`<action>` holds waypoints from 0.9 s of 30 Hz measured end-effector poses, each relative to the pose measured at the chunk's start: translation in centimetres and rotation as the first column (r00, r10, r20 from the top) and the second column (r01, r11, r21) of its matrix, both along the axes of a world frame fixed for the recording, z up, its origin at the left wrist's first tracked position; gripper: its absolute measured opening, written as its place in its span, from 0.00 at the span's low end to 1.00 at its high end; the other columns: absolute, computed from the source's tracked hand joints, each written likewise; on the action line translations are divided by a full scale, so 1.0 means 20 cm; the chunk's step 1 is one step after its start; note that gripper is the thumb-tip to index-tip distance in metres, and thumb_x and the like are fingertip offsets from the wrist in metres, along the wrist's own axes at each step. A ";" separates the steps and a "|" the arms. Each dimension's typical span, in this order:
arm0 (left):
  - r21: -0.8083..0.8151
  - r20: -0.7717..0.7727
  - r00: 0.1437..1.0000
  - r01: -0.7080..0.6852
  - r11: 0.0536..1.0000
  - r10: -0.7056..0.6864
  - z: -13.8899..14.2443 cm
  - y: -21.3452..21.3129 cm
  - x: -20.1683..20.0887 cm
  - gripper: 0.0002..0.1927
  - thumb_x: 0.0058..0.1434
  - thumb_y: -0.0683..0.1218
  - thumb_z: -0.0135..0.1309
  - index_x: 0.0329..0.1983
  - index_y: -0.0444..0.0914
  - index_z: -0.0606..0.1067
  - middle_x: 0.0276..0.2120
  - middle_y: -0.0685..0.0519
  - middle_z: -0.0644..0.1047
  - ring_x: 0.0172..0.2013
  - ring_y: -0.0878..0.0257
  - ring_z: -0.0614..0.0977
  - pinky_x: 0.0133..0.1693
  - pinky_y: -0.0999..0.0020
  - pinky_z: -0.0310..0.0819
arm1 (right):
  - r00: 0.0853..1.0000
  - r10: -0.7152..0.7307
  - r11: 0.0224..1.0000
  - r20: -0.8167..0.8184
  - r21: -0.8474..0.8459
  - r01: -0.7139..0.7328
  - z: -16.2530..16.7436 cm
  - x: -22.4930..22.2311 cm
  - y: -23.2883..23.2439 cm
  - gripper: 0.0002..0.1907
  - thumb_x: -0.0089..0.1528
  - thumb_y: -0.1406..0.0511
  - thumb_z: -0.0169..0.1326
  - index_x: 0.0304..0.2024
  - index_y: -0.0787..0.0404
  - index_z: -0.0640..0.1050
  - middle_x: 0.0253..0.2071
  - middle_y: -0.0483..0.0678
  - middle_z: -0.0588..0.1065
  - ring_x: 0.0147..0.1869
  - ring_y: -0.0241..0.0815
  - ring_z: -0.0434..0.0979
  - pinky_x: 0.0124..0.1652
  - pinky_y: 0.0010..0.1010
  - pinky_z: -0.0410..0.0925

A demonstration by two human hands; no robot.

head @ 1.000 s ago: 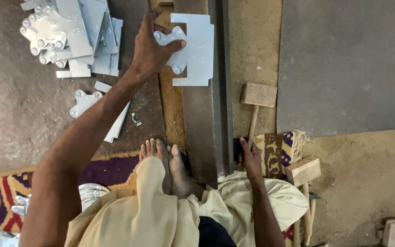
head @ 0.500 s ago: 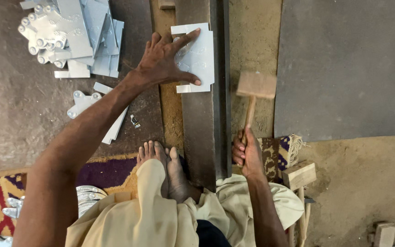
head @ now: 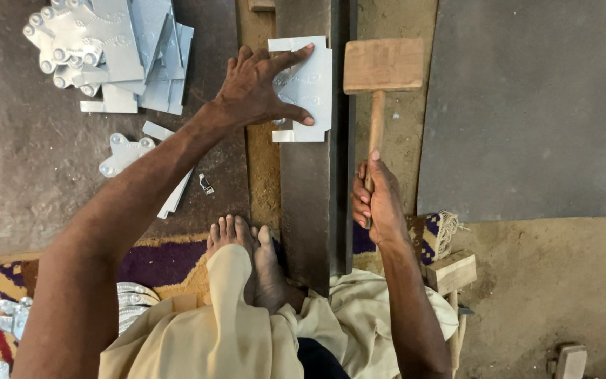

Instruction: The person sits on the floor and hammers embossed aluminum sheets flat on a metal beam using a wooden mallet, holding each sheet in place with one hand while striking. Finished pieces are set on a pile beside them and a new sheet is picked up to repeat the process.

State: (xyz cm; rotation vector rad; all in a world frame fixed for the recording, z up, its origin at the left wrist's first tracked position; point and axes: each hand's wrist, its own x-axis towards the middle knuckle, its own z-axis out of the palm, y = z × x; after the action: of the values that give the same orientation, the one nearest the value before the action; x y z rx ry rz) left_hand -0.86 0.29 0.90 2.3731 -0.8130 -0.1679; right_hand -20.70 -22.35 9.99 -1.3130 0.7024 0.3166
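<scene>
Risk lies with the left hand (head: 261, 88), spread flat and pressing the notched sheet-metal blank (head: 308, 88) onto the steel beam (head: 313, 196) on the floor: its fingertips sit just beside the wooden mallet (head: 381, 67), so a stray blow could hit them or shift the blank. Right hand (head: 376, 200) is clenched around the mallet handle. Compared with half a second earlier, the mallet head is higher and nearer the blank; the left hand stays put.

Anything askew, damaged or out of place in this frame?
Nothing looks damaged. The left hand presses a flat metal sheet onto the dark steel beam; the right hand holds a wooden mallet. The only untidy spot is the pile of cut sheets, overlapping loosely on the floor.
</scene>
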 end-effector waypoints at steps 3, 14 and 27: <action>0.058 -0.056 0.998 -0.003 0.998 0.006 0.01 0.00 0.01 0.66 0.33 0.84 0.67 0.76 0.58 0.63 0.53 0.36 0.74 0.54 0.40 0.70 0.54 0.37 0.63 | 0.997 -0.011 0.989 0.076 -0.144 0.022 0.07 -0.03 -0.01 0.26 0.69 0.43 0.40 0.35 0.56 0.68 0.18 0.37 0.60 0.14 0.28 0.55 0.10 0.24 0.54; 0.006 -0.053 0.998 0.018 1.000 -0.017 0.02 0.00 0.03 0.65 0.34 0.81 0.70 0.75 0.52 0.65 0.51 0.41 0.79 0.54 0.39 0.72 0.57 0.38 0.62 | 0.609 -0.050 0.887 0.792 -0.245 0.392 0.24 -0.01 -0.09 0.30 0.70 0.39 0.38 0.36 0.55 0.70 0.21 0.41 0.66 0.17 0.31 0.64 0.14 0.29 0.60; 0.099 -0.059 0.998 0.009 0.995 -0.003 0.06 -0.01 0.01 0.64 0.36 0.82 0.67 0.77 0.58 0.62 0.53 0.37 0.77 0.54 0.36 0.74 0.56 0.35 0.66 | 0.991 -0.128 0.953 0.031 -0.271 0.132 0.11 -0.22 0.07 0.23 0.69 0.45 0.41 0.35 0.54 0.69 0.19 0.38 0.60 0.15 0.28 0.56 0.12 0.24 0.54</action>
State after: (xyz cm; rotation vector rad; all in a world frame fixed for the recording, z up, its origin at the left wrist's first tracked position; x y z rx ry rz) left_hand -0.65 0.03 2.05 2.4460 -0.8013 -0.2849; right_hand -25.04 -21.04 12.15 -1.5198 0.8392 0.1057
